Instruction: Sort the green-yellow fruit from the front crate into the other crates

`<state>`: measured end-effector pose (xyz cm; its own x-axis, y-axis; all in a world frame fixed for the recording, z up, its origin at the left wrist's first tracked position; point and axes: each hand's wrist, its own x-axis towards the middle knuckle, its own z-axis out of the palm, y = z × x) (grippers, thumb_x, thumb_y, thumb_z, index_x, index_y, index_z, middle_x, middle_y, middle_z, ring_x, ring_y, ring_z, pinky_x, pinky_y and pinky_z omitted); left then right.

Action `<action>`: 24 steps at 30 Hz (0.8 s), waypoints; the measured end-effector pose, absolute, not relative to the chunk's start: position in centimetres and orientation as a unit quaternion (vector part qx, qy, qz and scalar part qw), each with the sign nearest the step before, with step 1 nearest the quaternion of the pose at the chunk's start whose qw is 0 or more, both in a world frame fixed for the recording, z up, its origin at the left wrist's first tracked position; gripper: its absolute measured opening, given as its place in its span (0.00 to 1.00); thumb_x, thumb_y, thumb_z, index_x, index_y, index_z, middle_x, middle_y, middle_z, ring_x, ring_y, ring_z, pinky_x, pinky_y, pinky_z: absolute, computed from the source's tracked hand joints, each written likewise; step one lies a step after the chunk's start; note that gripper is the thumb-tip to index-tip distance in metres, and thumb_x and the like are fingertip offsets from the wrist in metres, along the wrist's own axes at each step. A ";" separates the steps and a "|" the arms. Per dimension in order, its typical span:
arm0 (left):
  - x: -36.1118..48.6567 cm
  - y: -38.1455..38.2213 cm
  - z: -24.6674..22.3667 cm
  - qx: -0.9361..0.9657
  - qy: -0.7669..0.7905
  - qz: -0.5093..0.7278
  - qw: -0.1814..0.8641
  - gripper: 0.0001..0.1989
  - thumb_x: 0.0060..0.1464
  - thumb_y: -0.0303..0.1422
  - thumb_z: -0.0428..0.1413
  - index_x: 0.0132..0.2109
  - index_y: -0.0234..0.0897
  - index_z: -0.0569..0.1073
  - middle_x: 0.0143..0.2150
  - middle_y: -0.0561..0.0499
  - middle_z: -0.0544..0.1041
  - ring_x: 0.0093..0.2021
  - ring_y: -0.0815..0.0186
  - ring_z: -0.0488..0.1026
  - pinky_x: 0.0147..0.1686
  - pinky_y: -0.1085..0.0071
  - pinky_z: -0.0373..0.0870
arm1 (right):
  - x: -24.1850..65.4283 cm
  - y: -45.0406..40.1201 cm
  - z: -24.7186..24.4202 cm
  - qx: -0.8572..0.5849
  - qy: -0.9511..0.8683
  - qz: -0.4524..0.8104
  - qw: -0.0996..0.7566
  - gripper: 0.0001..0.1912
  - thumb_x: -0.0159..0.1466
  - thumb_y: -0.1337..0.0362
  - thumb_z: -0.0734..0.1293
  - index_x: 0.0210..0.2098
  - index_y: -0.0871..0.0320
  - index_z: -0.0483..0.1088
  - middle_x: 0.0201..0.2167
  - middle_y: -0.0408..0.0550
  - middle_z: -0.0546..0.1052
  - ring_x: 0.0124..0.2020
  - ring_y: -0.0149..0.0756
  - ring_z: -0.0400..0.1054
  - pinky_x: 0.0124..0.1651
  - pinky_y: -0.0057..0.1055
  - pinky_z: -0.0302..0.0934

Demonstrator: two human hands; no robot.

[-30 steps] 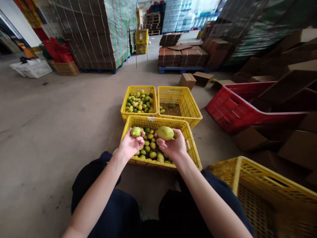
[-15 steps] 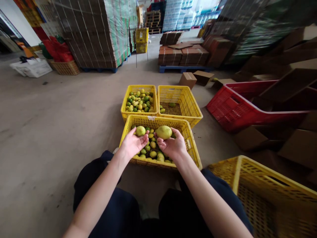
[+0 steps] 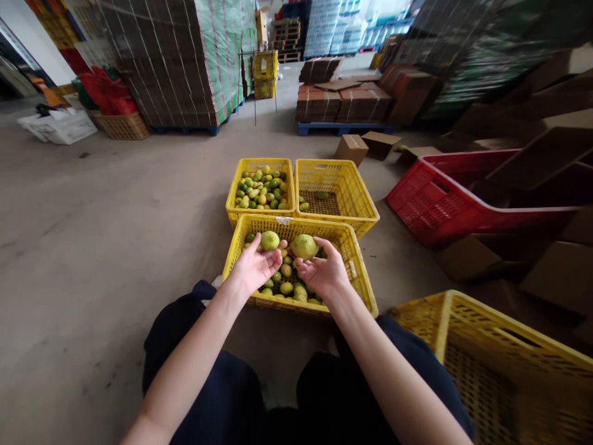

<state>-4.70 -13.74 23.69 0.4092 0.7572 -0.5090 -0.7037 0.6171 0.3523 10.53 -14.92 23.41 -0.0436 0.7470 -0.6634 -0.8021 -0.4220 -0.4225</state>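
Above the near yellow crate (image 3: 365,285), each of my hands holds a yellow-green lemon. My left hand (image 3: 250,267), palm up, has its fingers around the smaller lemon (image 3: 270,240). A larger lemon (image 3: 304,246) rests in the fingers of my right hand (image 3: 326,270), with the thumb against its side. The two lemons are close together but apart. Beneath them, several loose green and yellow lemons (image 3: 286,288) lie in the near crate, partly hidden by my hands.
Behind the near crate stand a left yellow crate (image 3: 230,201) full of lemons and a right yellow crate (image 3: 356,193) holding a few. Another yellow crate (image 3: 467,309) sits at my right. Beyond it are a red crate (image 3: 421,204) and cardboard boxes (image 3: 563,272).
My left hand has moved slightly right and up with its lemon, closer to the other one. The right hand's lemon has shifted a little left and turned slightly.
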 end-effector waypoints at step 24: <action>-4.7 -13.6 23.3 0.047 0.301 0.430 0.850 0.16 0.64 0.39 0.47 0.40 0.29 0.71 0.38 0.40 0.78 0.21 0.74 0.67 0.26 0.77 0.72 | 10.9 -15.1 23.1 -0.392 0.023 0.715 0.578 0.18 0.62 0.56 0.61 0.42 0.66 0.66 0.30 0.59 0.78 0.14 0.28 0.62 0.12 0.23 0.57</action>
